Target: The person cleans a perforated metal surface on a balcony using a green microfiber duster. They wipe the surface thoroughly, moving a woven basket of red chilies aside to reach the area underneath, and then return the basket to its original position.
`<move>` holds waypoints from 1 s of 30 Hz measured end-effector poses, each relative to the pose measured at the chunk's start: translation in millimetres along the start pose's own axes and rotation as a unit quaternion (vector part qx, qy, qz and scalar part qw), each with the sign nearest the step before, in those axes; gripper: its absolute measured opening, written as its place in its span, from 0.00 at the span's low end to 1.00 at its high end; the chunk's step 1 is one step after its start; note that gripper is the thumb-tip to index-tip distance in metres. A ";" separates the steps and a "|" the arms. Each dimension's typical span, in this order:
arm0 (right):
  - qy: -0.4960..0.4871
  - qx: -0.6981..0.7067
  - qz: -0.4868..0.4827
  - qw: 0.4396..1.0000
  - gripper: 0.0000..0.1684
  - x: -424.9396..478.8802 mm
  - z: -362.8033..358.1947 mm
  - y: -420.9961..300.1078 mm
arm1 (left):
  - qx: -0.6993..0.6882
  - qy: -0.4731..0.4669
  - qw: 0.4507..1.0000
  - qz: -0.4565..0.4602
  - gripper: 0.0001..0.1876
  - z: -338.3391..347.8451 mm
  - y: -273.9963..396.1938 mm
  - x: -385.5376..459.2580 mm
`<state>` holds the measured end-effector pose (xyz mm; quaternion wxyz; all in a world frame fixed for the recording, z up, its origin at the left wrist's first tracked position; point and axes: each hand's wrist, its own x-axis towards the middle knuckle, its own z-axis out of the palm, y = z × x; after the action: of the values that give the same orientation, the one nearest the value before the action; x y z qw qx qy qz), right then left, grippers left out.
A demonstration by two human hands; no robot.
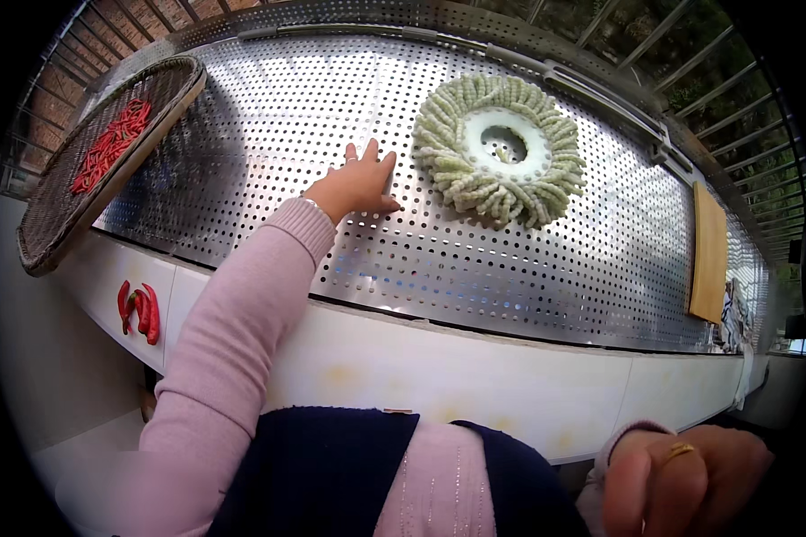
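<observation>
My left hand (359,182) reaches out over a perforated stainless-steel sheet (289,134), fingers spread and holding nothing. Its fingertips appear to rest on the metal. Just right of those fingers lies a round mop head (443,161) with pale green chenille strands around a white plastic ring. My right hand (692,480) is low at the right, near my body, its fingers curled and a ring on one of them. Whether anything is inside that curl cannot be seen.
A woven bamboo tray (47,208) of small red chillies (112,145) leans at the left. Several larger red chillies (141,312) lie on the white tiled ledge (443,369). A long pole (349,31) runs along the back, below metal bars. A wooden board (708,252) stands right.
</observation>
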<state>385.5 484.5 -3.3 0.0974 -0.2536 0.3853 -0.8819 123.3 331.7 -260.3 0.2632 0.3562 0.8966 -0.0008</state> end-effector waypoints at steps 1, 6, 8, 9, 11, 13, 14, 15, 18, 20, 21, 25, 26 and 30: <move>-0.036 0.002 -0.057 0.998 0.08 -4.3 -6.4 2.3 | 0.005 -0.009 1.000 -0.001 0.47 -7.6 7.1 -2.8; 0.038 -0.044 -0.099 0.993 0.07 -25.8 -6.7 -31.3 | -0.004 0.023 1.000 -0.015 0.48 -1.9 1.4 -5.2; 0.091 -0.228 -0.102 0.964 0.11 -34.8 -40.8 -50.7 | -0.042 -0.044 0.995 -0.076 0.42 -21.4 13.8 4.7; 0.115 -0.300 -0.097 0.942 0.13 -39.7 -73.0 -51.4 | -0.092 -0.141 0.977 -0.133 0.38 -26.8 15.9 10.1; 0.209 -0.450 -0.060 0.866 0.17 -53.3 -151.1 -58.2 | -0.225 0.169 0.959 -0.043 0.32 -27.7 71.7 1.6; 0.350 -0.567 0.049 0.744 0.21 -59.1 -259.1 -68.6 | -0.166 0.256 0.952 0.020 0.33 -15.6 132.8 14.2; 0.389 -0.629 0.099 0.666 0.23 -74.5 -313.2 -81.1 | -0.075 0.178 0.981 0.018 0.33 -27.1 170.9 15.2; 0.343 -0.773 0.150 0.512 0.28 -92.0 -364.2 -88.2 | -0.015 0.120 0.992 0.042 0.35 -27.9 182.5 14.4; 0.295 -0.856 0.233 0.355 0.36 -90.6 -473.6 -74.4 | -0.007 0.139 0.987 0.075 0.38 -14.2 165.4 20.6; 0.267 -0.875 0.269 0.303 0.38 -63.5 -500.1 -54.5 | -0.023 0.122 0.990 0.072 0.39 -9.6 153.0 21.5; 0.247 -0.883 0.279 0.284 0.39 -46.4 -500.1 -45.2 | -0.026 0.120 0.990 0.069 0.39 -8.2 150.1 20.0; 0.284 -0.904 0.223 0.228 0.24 -42.1 -524.6 -24.9 | -0.052 0.137 0.984 0.105 0.39 -8.4 148.2 24.7; 0.287 -0.915 0.201 0.202 0.18 -47.3 -528.5 -21.8 | -0.048 0.134 0.984 0.108 0.39 -9.3 150.6 24.9; 0.255 -0.940 0.150 0.171 0.08 -52.2 -525.0 -24.2 | -0.050 0.143 0.982 0.111 0.39 -9.0 150.0 27.9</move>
<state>156.4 851.0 -306.6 -0.1876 0.1475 0.9576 0.1614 198.0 463.2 -237.8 0.1481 0.4366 0.8787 0.1238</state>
